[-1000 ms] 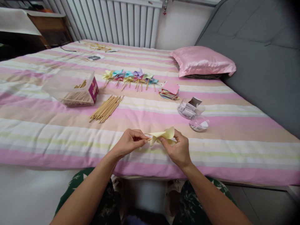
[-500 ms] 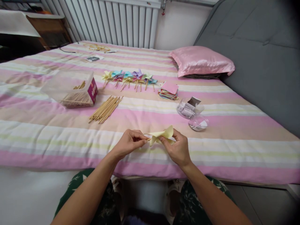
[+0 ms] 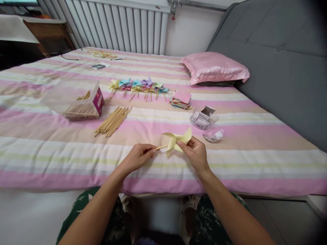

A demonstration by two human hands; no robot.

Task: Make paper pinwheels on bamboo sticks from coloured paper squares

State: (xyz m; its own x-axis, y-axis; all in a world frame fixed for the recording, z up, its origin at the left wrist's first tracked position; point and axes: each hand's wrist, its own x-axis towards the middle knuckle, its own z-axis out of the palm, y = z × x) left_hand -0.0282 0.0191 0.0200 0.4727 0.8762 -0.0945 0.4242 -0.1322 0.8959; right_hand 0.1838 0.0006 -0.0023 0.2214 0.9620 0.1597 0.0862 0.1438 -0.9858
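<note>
A pale yellow paper pinwheel (image 3: 172, 140) is held over the front of the bed, its blades facing up toward me. My left hand (image 3: 139, 156) pinches the thin wooden stick (image 3: 162, 147) that runs out from behind the blades. On the other side, my right hand (image 3: 195, 153) grips the paper blades, thumb near the dark centre point. Beyond my left hand lies a bundle of wooden sticks (image 3: 113, 121). Several finished pinwheels (image 3: 139, 85) in yellow, blue, purple and green lie in a row farther back.
A clear plastic box (image 3: 68, 98) with more sticks is at left. Square coloured papers (image 3: 181, 98) are stacked right of the pinwheels. Nearer stand a round clear container (image 3: 200, 119) and its lid-like clear dish (image 3: 213, 133). A pink pillow (image 3: 216, 68) rests by the grey headboard (image 3: 270, 58).
The pinwheel has turned so its blades now show opened toward me. My left hand has slid outward along the stick, exposing more of it. My view has shifted slightly.
</note>
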